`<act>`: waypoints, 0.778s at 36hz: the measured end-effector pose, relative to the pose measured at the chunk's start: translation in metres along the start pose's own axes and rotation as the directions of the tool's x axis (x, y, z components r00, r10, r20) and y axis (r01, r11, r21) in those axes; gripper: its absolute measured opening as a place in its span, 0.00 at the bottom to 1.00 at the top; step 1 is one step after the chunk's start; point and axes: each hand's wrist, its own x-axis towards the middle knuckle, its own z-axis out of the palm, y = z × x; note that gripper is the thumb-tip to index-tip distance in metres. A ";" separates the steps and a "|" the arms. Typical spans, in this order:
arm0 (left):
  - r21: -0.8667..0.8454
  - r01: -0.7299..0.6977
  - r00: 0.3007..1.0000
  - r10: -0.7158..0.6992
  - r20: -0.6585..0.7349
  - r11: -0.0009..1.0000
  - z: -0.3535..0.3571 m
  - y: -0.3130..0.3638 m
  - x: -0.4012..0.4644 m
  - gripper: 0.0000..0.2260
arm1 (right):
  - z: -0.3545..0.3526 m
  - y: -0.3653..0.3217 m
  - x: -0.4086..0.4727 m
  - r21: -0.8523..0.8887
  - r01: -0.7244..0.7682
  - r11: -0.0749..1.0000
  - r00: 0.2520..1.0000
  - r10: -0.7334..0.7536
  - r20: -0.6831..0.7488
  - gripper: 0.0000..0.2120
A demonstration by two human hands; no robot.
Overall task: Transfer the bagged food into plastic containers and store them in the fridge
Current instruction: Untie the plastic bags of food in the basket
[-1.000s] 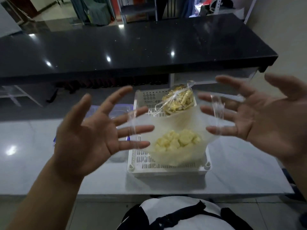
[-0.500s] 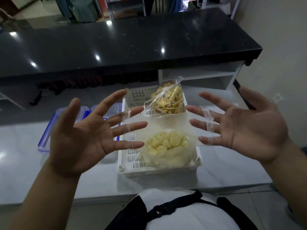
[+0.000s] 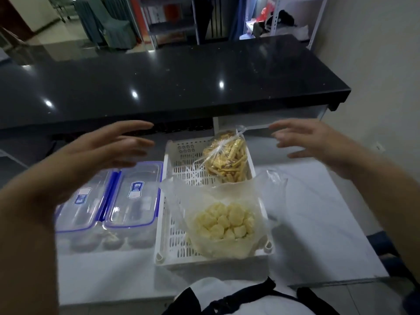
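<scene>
A white slotted basket [image 3: 172, 226] stands on the pale counter. In its near half sits an open clear bag of pale yellow round pieces [image 3: 223, 221]. Behind it lies a tied clear bag of golden stick snacks [image 3: 227, 160]. Two clear plastic containers with blue-clipped lids [image 3: 134, 196] lie side by side just left of the basket. My left hand [image 3: 95, 153] hovers palm down above the containers with fingers straight. My right hand [image 3: 318, 144] hovers to the right of the basket, fingers spread, holding nothing.
A long black glossy counter [image 3: 172, 80] runs across behind the basket, higher than the pale worktop [image 3: 318, 223]. A wall closes the right side. Shelves and a chair stand in the room beyond. My white and black clothing shows at the bottom.
Both hands have turned from palms facing me to palms down and spread apart, away from the open bag. The view has tilted, uncovering the two containers.
</scene>
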 end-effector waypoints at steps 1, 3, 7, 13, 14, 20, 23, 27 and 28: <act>0.031 0.016 1.000 -0.015 -0.017 0.999 0.011 0.007 0.012 0.29 | 0.012 0.007 0.011 -0.050 -0.009 0.999 1.000 0.008 -0.022 0.26; 0.086 0.101 0.995 -0.101 -0.001 0.991 0.036 0.012 0.041 0.29 | 0.035 0.023 0.031 -0.199 -0.015 0.980 1.000 0.011 -0.020 0.28; 0.229 0.178 0.980 -0.194 0.051 0.957 0.074 -0.004 0.101 0.25 | 0.070 0.045 0.062 -0.561 0.114 0.820 0.991 -0.056 0.119 0.34; 0.265 0.183 0.976 -0.207 0.067 0.947 0.104 -0.025 0.164 0.24 | 0.099 0.053 0.086 -0.671 0.084 0.737 0.995 -0.097 0.018 0.41; 0.223 0.198 0.974 -0.216 0.062 0.955 0.107 -0.026 0.172 0.23 | 0.103 0.054 0.088 -0.645 0.081 0.760 0.995 -0.102 0.005 0.41; 0.097 0.319 0.941 -0.328 0.087 0.943 0.126 -0.023 0.202 0.20 | 0.113 0.057 0.097 -0.627 0.048 0.778 0.991 -0.117 -0.070 0.36; 0.007 0.345 0.934 -0.343 0.103 0.939 0.137 -0.021 0.204 0.19 | 0.113 0.058 0.101 -0.607 0.050 0.793 0.990 -0.118 -0.072 0.33; -0.068 0.364 0.929 -0.358 0.091 0.929 0.138 -0.021 0.200 0.16 | 0.109 0.057 0.105 -0.520 0.080 0.850 0.991 -0.124 -0.051 0.29; -0.072 0.382 0.922 -0.375 0.094 0.921 0.135 -0.021 0.197 0.16 | 0.107 0.058 0.106 -0.491 0.089 0.867 0.991 -0.124 -0.040 0.30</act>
